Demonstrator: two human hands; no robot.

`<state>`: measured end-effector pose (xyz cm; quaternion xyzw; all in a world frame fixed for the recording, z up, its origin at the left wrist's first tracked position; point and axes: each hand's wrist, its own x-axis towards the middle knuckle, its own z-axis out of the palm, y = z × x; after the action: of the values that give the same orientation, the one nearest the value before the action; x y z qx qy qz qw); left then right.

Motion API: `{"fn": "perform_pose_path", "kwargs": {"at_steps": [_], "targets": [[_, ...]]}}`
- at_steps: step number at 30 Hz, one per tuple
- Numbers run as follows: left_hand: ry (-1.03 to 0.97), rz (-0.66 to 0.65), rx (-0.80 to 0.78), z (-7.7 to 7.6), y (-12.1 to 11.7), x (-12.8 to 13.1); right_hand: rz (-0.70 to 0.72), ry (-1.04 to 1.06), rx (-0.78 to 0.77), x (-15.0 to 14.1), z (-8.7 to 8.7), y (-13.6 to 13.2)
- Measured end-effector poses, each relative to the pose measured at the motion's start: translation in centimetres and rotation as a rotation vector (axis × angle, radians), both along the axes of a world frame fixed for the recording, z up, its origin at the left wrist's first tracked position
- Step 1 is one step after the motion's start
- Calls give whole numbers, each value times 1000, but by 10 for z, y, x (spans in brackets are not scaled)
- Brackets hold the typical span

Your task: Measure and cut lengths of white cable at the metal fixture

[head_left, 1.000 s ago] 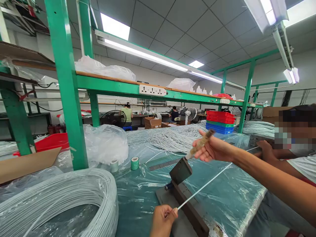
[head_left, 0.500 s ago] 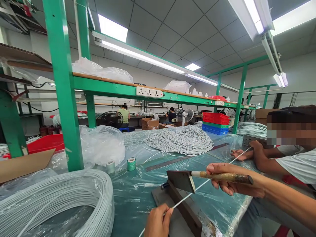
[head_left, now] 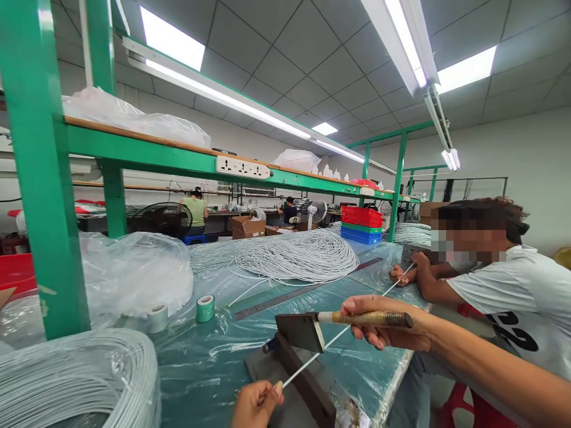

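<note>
One white cable (head_left: 352,324) is pinched at its near end by the left hand (head_left: 255,405) and drawn across one lever cutter (head_left: 298,333), whose handle (head_left: 370,318) is gripped fully closed by the right hand (head_left: 387,326); the far end is held by a co-worker's hand (head_left: 413,268) at the right. Two tape rolls (head_left: 205,308), one steel ruler (head_left: 285,297) and two cable coils (head_left: 297,257) are noted on the plastic-covered counter (head_left: 209,362). One green shelf frame (head_left: 44,178) stands left, under strip-lit ceiling tiles.

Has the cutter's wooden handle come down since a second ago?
Yes. The right hand has swung the wooden handle from raised to roughly level, lowering the dark steel blade toward the cutter's grey metal base.
</note>
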<state>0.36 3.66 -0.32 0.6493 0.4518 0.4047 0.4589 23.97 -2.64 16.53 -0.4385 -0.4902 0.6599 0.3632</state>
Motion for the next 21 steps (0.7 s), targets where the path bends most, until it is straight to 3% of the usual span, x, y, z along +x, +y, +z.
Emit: {"fn": "perform_pose_path", "kwargs": {"at_steps": [9, 17, 21], "targets": [[-27, -23, -93, 16, -12, -1, -99, -31, -126, -3, 0, -10], [-38, -14, -134, 20, -16, -3, -86, -65, -157, 9, -35, -18], [-49, 10, -142, 17, -14, -2, -85, -87, -162, 7, -42, -26]]}}
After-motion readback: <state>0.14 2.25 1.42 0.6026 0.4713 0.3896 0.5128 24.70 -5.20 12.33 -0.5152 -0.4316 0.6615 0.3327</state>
